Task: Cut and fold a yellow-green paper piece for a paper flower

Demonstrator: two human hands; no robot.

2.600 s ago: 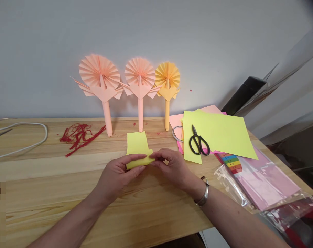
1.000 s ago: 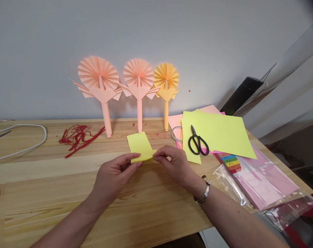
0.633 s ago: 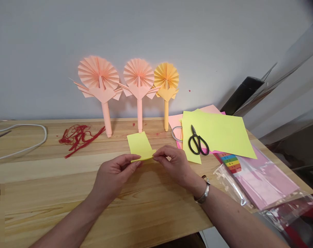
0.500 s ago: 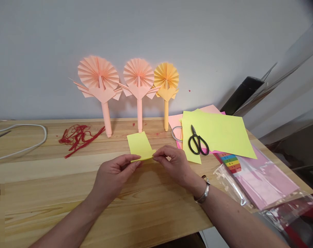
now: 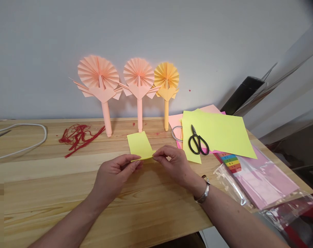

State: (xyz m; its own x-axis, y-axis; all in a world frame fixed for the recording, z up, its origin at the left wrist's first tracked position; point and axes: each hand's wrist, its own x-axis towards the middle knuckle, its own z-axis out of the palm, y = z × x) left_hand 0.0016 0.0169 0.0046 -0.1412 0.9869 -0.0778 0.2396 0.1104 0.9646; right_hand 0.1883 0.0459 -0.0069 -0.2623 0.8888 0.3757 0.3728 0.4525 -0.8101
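Observation:
A small yellow paper strip (image 5: 140, 145) lies on the wooden table (image 5: 68, 193), its near end folded over. My left hand (image 5: 114, 175) pinches the folded near edge from the left. My right hand (image 5: 173, 164), with a metal bracelet at the wrist, pinches the same edge from the right. Both hands have fingers closed on the paper.
Three pleated paper fans on sticks (image 5: 138, 82) lean on the wall. Red thread (image 5: 76, 136) and a white cable (image 5: 22, 137) lie at left. At right are yellow sheets (image 5: 220, 132), black scissors (image 5: 197, 142), a tape ring (image 5: 176, 133) and bagged pink paper (image 5: 262, 179).
The folded near flap has been pressed flatter and the strip turned slightly; over the last second both hands hold nearly still.

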